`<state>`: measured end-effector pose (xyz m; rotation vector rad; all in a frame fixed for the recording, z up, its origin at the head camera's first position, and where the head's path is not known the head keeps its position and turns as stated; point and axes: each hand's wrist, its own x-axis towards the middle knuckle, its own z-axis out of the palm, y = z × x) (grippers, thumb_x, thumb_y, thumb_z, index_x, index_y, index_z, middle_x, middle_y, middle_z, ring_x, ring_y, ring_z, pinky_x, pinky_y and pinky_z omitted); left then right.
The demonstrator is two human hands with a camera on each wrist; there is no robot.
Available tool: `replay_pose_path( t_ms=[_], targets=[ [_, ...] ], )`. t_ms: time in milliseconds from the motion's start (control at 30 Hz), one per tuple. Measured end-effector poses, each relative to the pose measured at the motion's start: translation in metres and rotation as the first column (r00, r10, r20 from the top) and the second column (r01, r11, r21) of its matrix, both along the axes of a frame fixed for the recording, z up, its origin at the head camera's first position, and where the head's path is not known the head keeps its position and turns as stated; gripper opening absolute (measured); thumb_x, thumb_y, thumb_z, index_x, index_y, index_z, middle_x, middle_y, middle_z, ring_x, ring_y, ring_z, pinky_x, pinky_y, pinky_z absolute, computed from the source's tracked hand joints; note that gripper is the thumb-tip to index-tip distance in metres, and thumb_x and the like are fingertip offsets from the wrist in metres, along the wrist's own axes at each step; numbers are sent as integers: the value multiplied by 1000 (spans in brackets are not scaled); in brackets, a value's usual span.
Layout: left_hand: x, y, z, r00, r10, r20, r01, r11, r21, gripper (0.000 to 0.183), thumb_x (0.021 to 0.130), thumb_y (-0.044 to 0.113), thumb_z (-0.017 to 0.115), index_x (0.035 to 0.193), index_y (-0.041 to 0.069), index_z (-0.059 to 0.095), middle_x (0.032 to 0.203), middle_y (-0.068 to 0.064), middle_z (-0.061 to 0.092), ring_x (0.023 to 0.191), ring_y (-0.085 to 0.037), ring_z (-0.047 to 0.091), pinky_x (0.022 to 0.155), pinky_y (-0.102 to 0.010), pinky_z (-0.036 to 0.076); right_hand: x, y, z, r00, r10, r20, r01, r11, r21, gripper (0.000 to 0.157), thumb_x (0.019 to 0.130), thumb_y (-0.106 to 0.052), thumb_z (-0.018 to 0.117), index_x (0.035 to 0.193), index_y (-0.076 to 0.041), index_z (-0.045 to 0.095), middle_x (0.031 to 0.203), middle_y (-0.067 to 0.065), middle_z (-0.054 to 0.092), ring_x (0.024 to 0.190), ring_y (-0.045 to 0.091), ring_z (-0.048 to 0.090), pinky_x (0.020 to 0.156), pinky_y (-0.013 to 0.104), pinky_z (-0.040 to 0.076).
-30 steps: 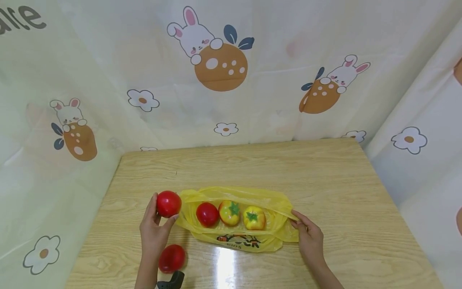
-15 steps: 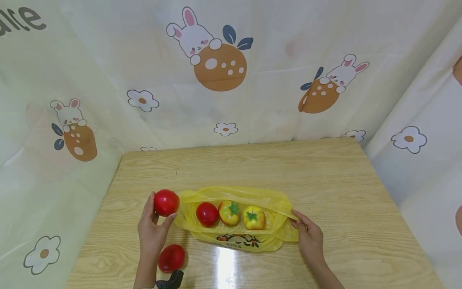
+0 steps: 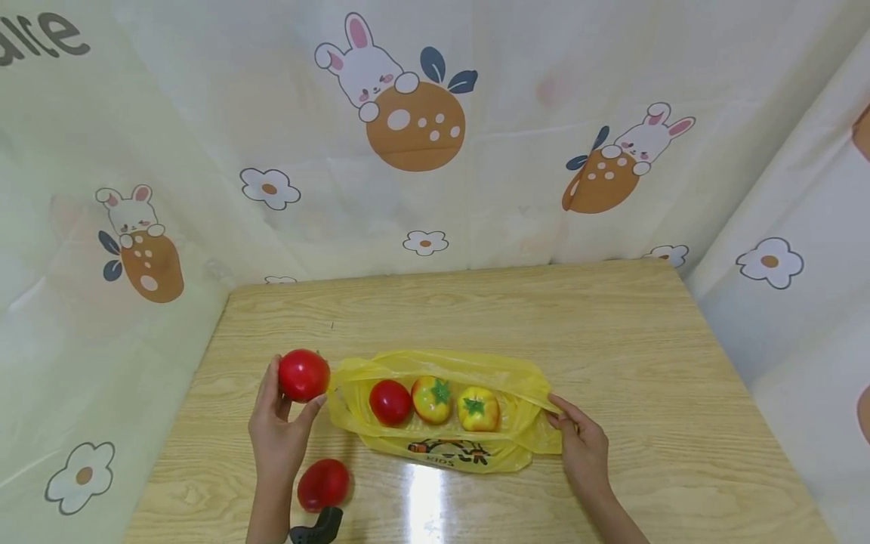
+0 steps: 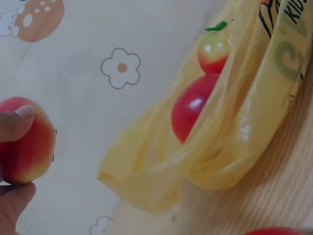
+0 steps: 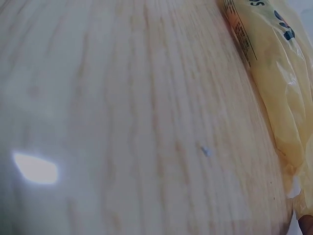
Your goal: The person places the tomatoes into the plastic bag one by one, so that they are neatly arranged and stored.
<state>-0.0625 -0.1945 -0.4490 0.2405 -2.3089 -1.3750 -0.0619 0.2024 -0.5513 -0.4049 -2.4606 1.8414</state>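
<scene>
My left hand (image 3: 279, 434) holds a glossy red tomato (image 3: 303, 375) between thumb and fingers, just left of the yellow plastic bag (image 3: 469, 366). In the left wrist view, the held tomato (image 4: 29, 147) has a paler side with bits of green. The bag lies on its side with its long opening spread. Inside sit a red tomato (image 3: 390, 403) and two yellow-red tomatoes (image 3: 431, 400) with green leafy tops. At the bag's right end, my right hand (image 3: 586, 449) pinches its edge. That hand barely shows in the right wrist view.
Another red tomato (image 3: 324, 484) rests on the wooden table (image 3: 612, 325), close to the left forearm. A black curved part (image 3: 318, 527) sticks out beside that forearm. Behind the table and along both sides hangs a printed curtain (image 3: 516, 189).
My left hand has drawn a little left and away from me with the tomato, off the bag's left end. The right hand keeps its place on the bag.
</scene>
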Motion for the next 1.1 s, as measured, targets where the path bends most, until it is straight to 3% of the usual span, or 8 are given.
replay_pose_path(
  t_ms=[400, 667, 933, 1100],
  targets=[
    [4, 12, 15, 1000, -16, -5, 16, 999, 37, 95, 74, -17, 75, 153, 17, 35, 152, -9, 42, 135, -35, 46, 96, -7, 39, 1, 0, 0, 1000, 2, 13, -2, 1000, -3, 38, 101, 0, 38, 132, -2, 60, 127, 23, 62, 98, 0, 66, 32, 21, 29],
    [3, 26, 12, 992, -120, -47, 121, 992, 40, 95, 71, -19, 75, 152, 10, 35, 153, -14, 41, 134, -38, 45, 96, -10, 41, 2, 1, 1, 1000, 16, 17, -16, 1000, -7, 38, 102, 0, 38, 134, -4, 58, 136, 22, 56, 115, 35, 62, 34, 20, 31],
    [3, 41, 8, 982, -187, -25, 187, 982, 25, 93, 71, -16, 77, 151, 6, 37, 152, -16, 42, 134, -40, 47, 95, -13, 42, 2, 1, 1, 1000, 17, -24, -16, 1000, 22, 37, 102, 0, 39, 132, -3, 59, 125, 24, 62, 110, 33, 64, 32, 20, 29],
    [3, 50, 7, 974, -226, -11, 226, 974, 25, 91, 71, -14, 78, 150, 5, 37, 152, -17, 42, 134, -40, 46, 98, -23, 44, 1, 1, 0, 999, 13, -31, -12, 999, 38, 37, 101, 0, 39, 131, -2, 60, 123, 24, 64, 107, 28, 66, 32, 20, 29]
  ],
)
